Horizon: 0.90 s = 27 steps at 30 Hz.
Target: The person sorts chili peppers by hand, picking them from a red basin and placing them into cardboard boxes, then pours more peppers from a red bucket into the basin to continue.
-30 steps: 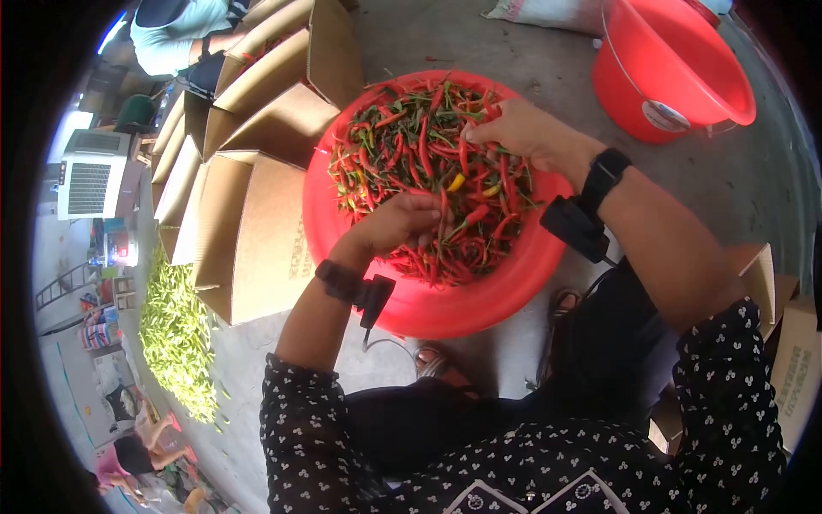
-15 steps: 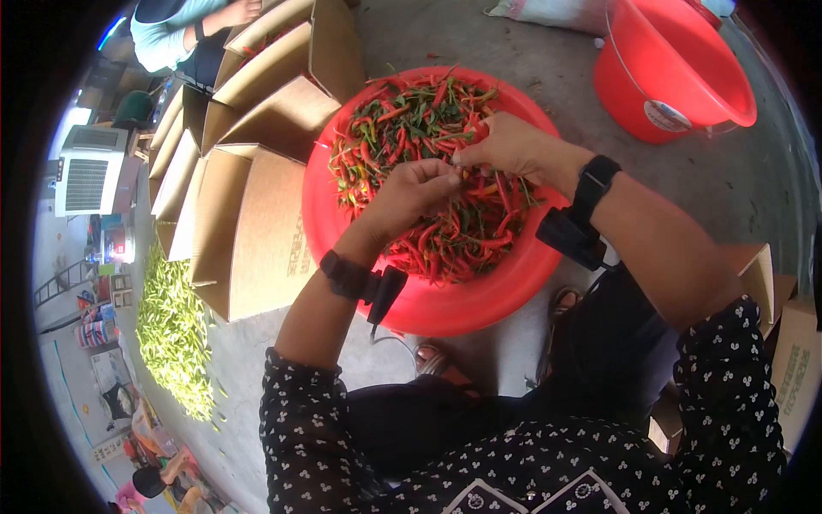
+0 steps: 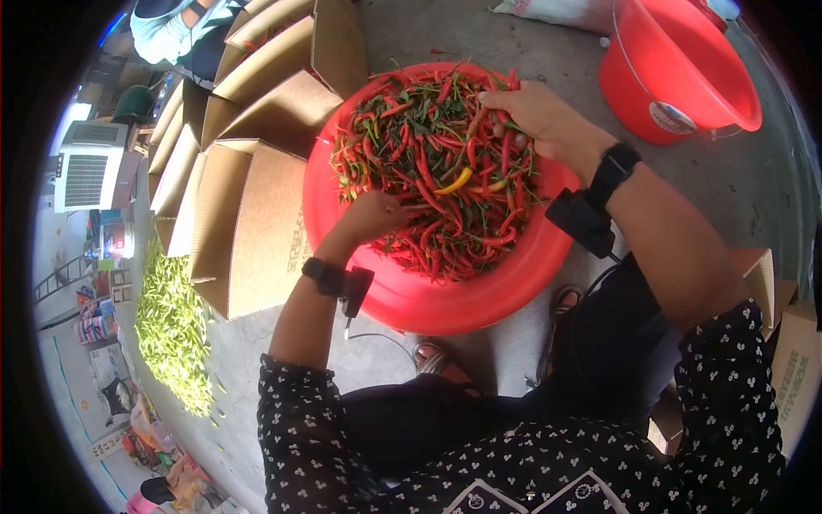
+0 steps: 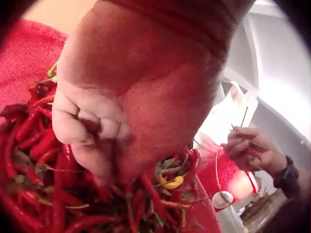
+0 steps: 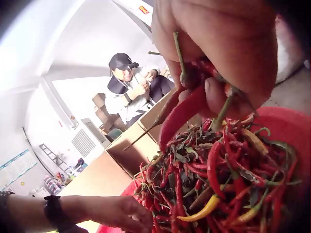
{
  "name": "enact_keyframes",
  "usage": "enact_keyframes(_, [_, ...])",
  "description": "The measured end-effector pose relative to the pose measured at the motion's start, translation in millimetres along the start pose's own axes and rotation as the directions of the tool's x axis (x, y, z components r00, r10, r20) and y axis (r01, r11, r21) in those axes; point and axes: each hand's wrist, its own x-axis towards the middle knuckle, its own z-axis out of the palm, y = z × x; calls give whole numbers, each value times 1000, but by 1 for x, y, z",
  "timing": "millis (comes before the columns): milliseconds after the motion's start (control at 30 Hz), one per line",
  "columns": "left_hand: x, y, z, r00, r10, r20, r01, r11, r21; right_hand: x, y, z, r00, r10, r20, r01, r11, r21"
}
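In the head view, red chilies [image 3: 424, 176] mixed with green leaves and stems lie heaped in a red basin [image 3: 462, 317]. My right hand [image 3: 548, 124] is above the heap's right side; the right wrist view shows its curled fingers gripping several red chilies [image 5: 182, 116], stems sticking out. My left hand [image 3: 370, 218] is low at the heap's left edge. Its fingers [image 4: 92, 124] are curled towards the palm in the left wrist view, with no chili plainly seen in them. A yellow chili [image 3: 455, 182] lies on the heap between the hands.
Open cardboard boxes [image 3: 274, 231] stand left of the basin, with green chilies [image 3: 175, 330] spread on the floor beyond. A red bucket [image 3: 638, 94] is at the upper right, near a white sack [image 3: 556, 13]. Another person [image 5: 138, 87] sits behind the boxes.
My left hand has moved away from the right hand, left and down to the heap's edge. The right hand has shifted slightly up and right, and the yellow chili is uncovered.
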Motion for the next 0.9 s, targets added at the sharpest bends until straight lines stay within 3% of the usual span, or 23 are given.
enact_keyframes(67, [-1,-16,6,996,-30,-86,52,960,276,0,1,2,1000,13,4,-13,1000,25])
enact_keyframes(100, [-2,-18,11,996,-31,-85,53,960,276,1,3,4,998,13,57,-14,1000,22])
enact_keyframes(167, [-3,-21,20,978,-114,-173,189,833,521,3,6,5,993,14,113,-16,1000,20])
enact_keyframes(200, [3,-33,27,978,-117,-174,192,832,521,5,6,5,990,47,134,-43,999,-32])
enact_keyframes(267, [20,-64,45,956,-16,-293,108,948,301,7,6,5,985,80,154,-68,994,-83])
enact_keyframes(400, [23,-60,51,917,101,-385,9,962,274,11,11,4,979,56,196,-34,993,-113])
enact_keyframes(433, [18,-51,42,974,-30,-226,12,997,-82,12,12,4,977,50,209,-27,994,-109])
enact_keyframes(467, [13,-41,33,995,-97,-24,78,904,-421,12,13,3,977,50,208,-28,994,-109])
enact_keyframes(533, [4,-11,19,998,-61,-22,44,882,-469,12,13,2,951,63,301,-21,990,-140])
enact_keyframes(633, [-4,28,7,999,4,-50,-30,842,-539,6,12,6,950,68,305,-23,989,-149])
enact_keyframes(767, [2,33,3,992,107,-65,-124,798,-590,0,11,13,949,109,296,-57,982,-178])
enact_keyframes(900, [0,33,-4,992,130,-1,-111,841,-530,2,16,14,935,95,341,-28,980,-195])
